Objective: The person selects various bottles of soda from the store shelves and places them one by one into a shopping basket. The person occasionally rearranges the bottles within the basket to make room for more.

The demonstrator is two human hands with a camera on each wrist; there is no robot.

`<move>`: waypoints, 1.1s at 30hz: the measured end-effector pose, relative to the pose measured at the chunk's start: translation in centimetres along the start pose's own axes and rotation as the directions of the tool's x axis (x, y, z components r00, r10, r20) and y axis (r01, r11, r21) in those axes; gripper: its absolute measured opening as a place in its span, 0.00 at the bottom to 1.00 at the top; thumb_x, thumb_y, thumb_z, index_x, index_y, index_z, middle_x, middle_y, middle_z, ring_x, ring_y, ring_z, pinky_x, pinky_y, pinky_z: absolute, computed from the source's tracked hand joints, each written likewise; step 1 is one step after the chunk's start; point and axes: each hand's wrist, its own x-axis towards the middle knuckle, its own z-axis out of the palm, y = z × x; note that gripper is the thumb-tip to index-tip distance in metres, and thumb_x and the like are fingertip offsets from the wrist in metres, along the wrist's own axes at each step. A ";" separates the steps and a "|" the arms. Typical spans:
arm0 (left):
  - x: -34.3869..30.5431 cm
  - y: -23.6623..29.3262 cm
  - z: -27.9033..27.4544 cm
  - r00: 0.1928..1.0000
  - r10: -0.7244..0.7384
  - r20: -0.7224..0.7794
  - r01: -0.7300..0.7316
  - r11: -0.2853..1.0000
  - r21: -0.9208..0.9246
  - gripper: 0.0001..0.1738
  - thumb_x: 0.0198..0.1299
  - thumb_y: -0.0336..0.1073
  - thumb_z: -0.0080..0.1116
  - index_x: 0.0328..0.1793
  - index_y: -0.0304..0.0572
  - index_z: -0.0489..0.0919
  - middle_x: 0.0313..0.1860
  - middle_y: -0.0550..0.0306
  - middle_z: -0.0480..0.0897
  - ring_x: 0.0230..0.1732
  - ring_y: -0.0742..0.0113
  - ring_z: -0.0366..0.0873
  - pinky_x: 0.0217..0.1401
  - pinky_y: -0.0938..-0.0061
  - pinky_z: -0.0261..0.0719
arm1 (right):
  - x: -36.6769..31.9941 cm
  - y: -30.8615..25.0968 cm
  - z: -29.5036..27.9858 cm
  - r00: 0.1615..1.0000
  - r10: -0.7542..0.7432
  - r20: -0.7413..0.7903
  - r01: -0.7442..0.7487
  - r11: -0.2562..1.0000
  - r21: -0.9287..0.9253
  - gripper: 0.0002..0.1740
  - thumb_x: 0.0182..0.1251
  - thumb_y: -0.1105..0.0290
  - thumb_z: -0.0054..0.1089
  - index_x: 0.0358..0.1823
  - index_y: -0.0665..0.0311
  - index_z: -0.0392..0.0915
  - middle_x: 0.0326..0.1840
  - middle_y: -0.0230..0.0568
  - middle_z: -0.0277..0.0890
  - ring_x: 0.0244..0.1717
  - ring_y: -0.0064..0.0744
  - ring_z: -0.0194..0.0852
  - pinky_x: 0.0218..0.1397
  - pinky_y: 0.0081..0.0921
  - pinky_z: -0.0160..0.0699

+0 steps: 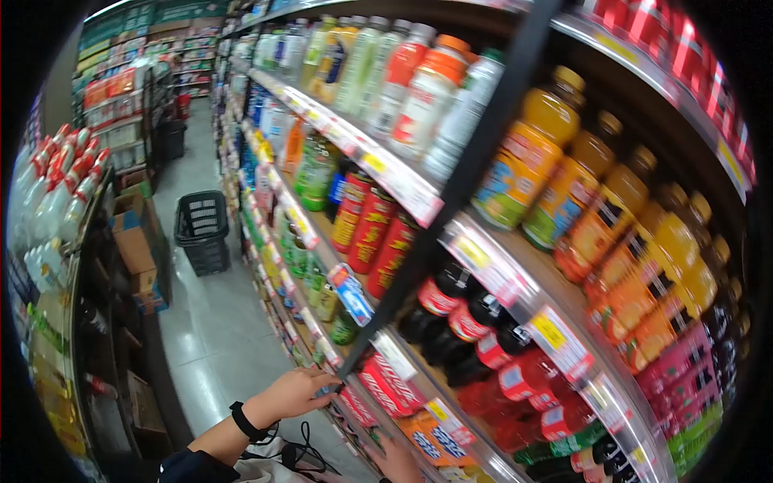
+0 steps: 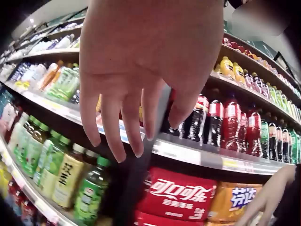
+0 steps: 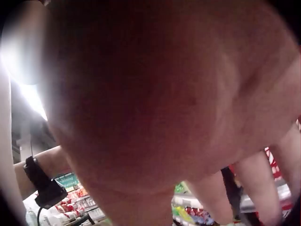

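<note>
My left hand (image 1: 296,396) reaches toward a shelf of drinks, its fingers hanging loose beside a dark shelf post (image 1: 475,137). In the left wrist view no object shows in its grasp, and the fingers (image 2: 110,122) point down in front of the shelves. Lower and to the right, my right hand (image 1: 396,460) hovers by an orange drink pack (image 1: 439,439), partly cut off by the frame's edge. Red cola packs (image 2: 176,193) sit left of that pack. A green-capped bottle (image 2: 91,193) stands below the left fingertips. In the right wrist view the palm (image 3: 155,108) fills most of the picture, fingers spread.
Bottled drinks line the shelves, with orange juice bottles (image 1: 527,153) on the right and cola bottles (image 1: 443,294) lower down. On the aisle floor stands a dark shopping basket (image 1: 203,253). Cardboard boxes (image 1: 133,237) are stacked along the left side.
</note>
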 end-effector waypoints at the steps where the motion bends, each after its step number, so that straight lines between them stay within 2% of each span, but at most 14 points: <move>1: -0.9 -1.2 -1.2 0.999 -0.050 0.011 0.050 0.999 0.009 0.16 0.58 0.41 0.59 0.52 0.46 0.78 0.41 0.48 0.82 0.42 0.49 0.80 0.45 0.61 0.78 | 0.5 1.5 2.5 0.990 0.051 0.133 -0.066 0.991 0.112 0.27 0.63 0.61 0.58 0.61 0.64 0.68 0.54 0.56 0.74 0.55 0.51 0.72 0.56 0.35 0.72; 3: -2.4 -4.0 -4.2 0.990 -0.139 0.025 0.138 0.990 0.028 0.17 0.59 0.42 0.59 0.53 0.47 0.78 0.42 0.48 0.82 0.43 0.49 0.80 0.46 0.62 0.78 | 2.4 4.1 7.3 0.911 0.111 0.398 -0.237 0.929 0.284 0.27 0.62 0.62 0.58 0.61 0.64 0.68 0.53 0.56 0.75 0.53 0.52 0.73 0.53 0.36 0.73; 4: -3.4 -5.8 -5.6 0.981 -0.191 0.008 0.191 0.981 0.032 0.18 0.59 0.43 0.58 0.54 0.47 0.78 0.42 0.48 0.82 0.43 0.49 0.80 0.46 0.62 0.78 | 4.1 9.8 14.8 0.975 -0.187 0.122 0.108 0.874 0.475 0.25 0.61 0.62 0.58 0.58 0.63 0.70 0.45 0.53 0.78 0.46 0.51 0.77 0.48 0.37 0.75; 7: -7.2 -12.2 -9.5 0.946 -0.323 -0.026 0.324 0.944 0.054 0.19 0.60 0.46 0.57 0.55 0.46 0.77 0.42 0.48 0.82 0.43 0.49 0.80 0.45 0.62 0.78 | 10.2 -5.8 9.5 0.963 -0.086 0.257 0.035 0.980 0.198 0.23 0.62 0.61 0.57 0.57 0.63 0.70 0.39 0.51 0.79 0.38 0.50 0.78 0.42 0.39 0.75; 8: -8.6 -14.5 -10.9 0.934 -0.356 -0.021 0.357 0.932 0.068 0.20 0.60 0.46 0.57 0.55 0.46 0.77 0.43 0.48 0.82 0.43 0.49 0.80 0.45 0.62 0.78 | 12.0 -10.7 8.0 0.924 -0.006 0.382 -0.077 0.976 0.202 0.25 0.63 0.56 0.56 0.58 0.62 0.70 0.36 0.51 0.79 0.33 0.51 0.78 0.37 0.44 0.75; 11: -12.3 -21.2 -16.7 0.901 -0.425 -0.082 0.430 0.901 0.060 0.20 0.60 0.45 0.58 0.55 0.44 0.76 0.44 0.47 0.82 0.43 0.48 0.80 0.45 0.61 0.78 | 18.4 -14.3 14.6 0.860 -0.018 0.510 0.134 0.972 -0.191 0.26 0.64 0.54 0.54 0.59 0.61 0.69 0.37 0.53 0.79 0.31 0.53 0.78 0.33 0.45 0.74; 13: -14.1 -24.3 -20.4 0.855 -0.505 -0.115 0.512 0.859 0.036 0.19 0.60 0.43 0.58 0.54 0.41 0.76 0.44 0.46 0.82 0.43 0.47 0.80 0.47 0.61 0.77 | 21.7 -14.1 20.1 0.866 -0.244 0.436 0.162 0.963 0.217 0.25 0.66 0.56 0.47 0.61 0.62 0.67 0.45 0.66 0.74 0.38 0.56 0.77 0.38 0.45 0.74; 17: -17.6 -29.2 -25.4 0.808 -0.528 -0.262 0.552 0.834 0.021 0.19 0.60 0.42 0.57 0.53 0.41 0.76 0.44 0.44 0.82 0.44 0.45 0.79 0.47 0.61 0.77 | 29.0 -21.3 24.9 0.735 -0.317 0.599 0.474 0.872 -0.121 0.22 0.66 0.58 0.55 0.54 0.65 0.73 0.44 0.51 0.79 0.45 0.48 0.79 0.46 0.38 0.77; 19: -17.9 -30.4 -27.9 0.772 -0.558 -0.306 0.561 0.823 -0.086 0.18 0.60 0.41 0.57 0.52 0.40 0.77 0.44 0.44 0.81 0.45 0.45 0.79 0.48 0.61 0.77 | 31.5 -24.5 24.3 0.741 -0.510 0.436 0.552 0.833 0.036 0.24 0.63 0.60 0.60 0.55 0.68 0.73 0.44 0.53 0.79 0.45 0.48 0.79 0.47 0.36 0.76; 22: -18.6 -32.2 -30.2 0.685 -0.661 -0.307 0.628 0.749 -0.210 0.18 0.59 0.38 0.59 0.53 0.37 0.77 0.46 0.43 0.81 0.48 0.48 0.79 0.51 0.64 0.76 | 36.8 -28.9 23.9 0.738 -0.414 0.533 0.477 0.879 0.021 0.24 0.64 0.52 0.55 0.50 0.64 0.72 0.45 0.55 0.77 0.46 0.55 0.76 0.47 0.44 0.75; 25: -19.1 -35.1 -31.6 0.617 -0.720 -0.317 0.687 0.690 -0.229 0.19 0.59 0.38 0.59 0.54 0.36 0.77 0.47 0.43 0.82 0.49 0.50 0.80 0.52 0.66 0.76 | 43.4 -29.7 27.0 0.723 -0.440 0.533 0.507 0.861 0.024 0.23 0.63 0.52 0.56 0.49 0.64 0.72 0.41 0.54 0.78 0.44 0.55 0.75 0.45 0.46 0.75; 26: -19.1 -36.2 -32.4 0.588 -0.746 -0.312 0.703 0.663 -0.258 0.19 0.58 0.38 0.59 0.54 0.36 0.77 0.47 0.43 0.82 0.49 0.50 0.80 0.52 0.66 0.76 | 45.0 -34.4 24.5 0.730 -0.408 0.549 0.515 0.856 -0.048 0.23 0.63 0.52 0.56 0.46 0.65 0.71 0.39 0.54 0.77 0.43 0.55 0.76 0.43 0.46 0.75; 30: -18.2 -42.5 -35.5 0.474 -0.811 -0.344 0.771 0.570 -0.284 0.19 0.59 0.38 0.60 0.54 0.37 0.77 0.46 0.44 0.82 0.50 0.52 0.80 0.52 0.66 0.76 | 56.3 -34.5 32.1 0.670 -0.400 0.626 0.508 0.861 0.006 0.24 0.63 0.51 0.55 0.47 0.66 0.72 0.40 0.56 0.77 0.44 0.55 0.76 0.44 0.46 0.74; 33: -16.7 -48.9 -38.3 0.405 -0.844 -0.352 0.820 0.506 -0.269 0.19 0.59 0.37 0.59 0.54 0.36 0.77 0.48 0.45 0.82 0.51 0.53 0.80 0.53 0.67 0.76 | 64.5 -36.9 35.8 0.648 -0.554 0.523 0.642 0.766 0.016 0.27 0.62 0.51 0.56 0.54 0.65 0.71 0.40 0.56 0.78 0.42 0.53 0.78 0.44 0.45 0.75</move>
